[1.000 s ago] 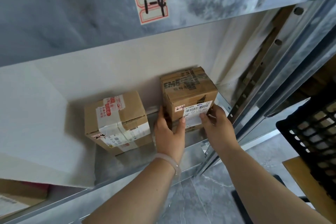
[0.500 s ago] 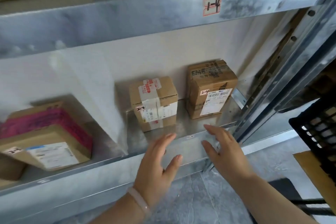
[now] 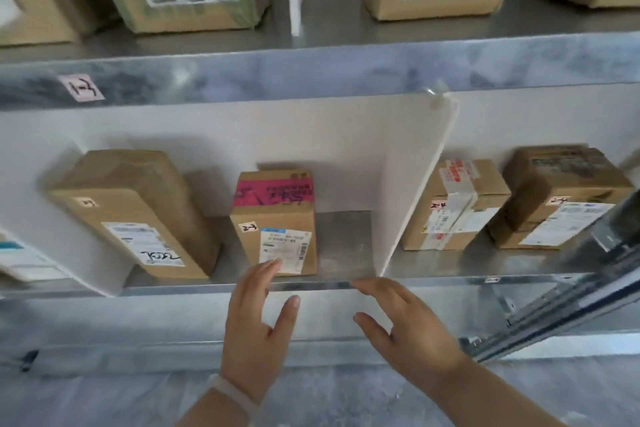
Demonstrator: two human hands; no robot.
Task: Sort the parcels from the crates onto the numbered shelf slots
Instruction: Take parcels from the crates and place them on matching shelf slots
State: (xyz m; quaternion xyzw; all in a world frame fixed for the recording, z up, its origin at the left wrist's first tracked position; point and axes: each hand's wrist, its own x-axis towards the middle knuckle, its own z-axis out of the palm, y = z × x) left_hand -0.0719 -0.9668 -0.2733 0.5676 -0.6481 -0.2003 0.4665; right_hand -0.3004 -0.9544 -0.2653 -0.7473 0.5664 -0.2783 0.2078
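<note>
Parcel [image 3: 557, 198] tagged 2-4 now stands released at the far right of the lower shelf [image 3: 450, 267], beside a taped parcel [image 3: 453, 204], right of the white divider [image 3: 408, 184]. Both hands, left [image 3: 256, 329] and right [image 3: 405, 333], have drawn back below the shelf edge, fingers spread, grasping nothing. Placement judged complete; another parcel comes next.

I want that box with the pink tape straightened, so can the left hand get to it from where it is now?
Probably yes. The left hand is open and empty, its fingertips already at the front of the pink-taped box, and nothing stands between them.
</note>
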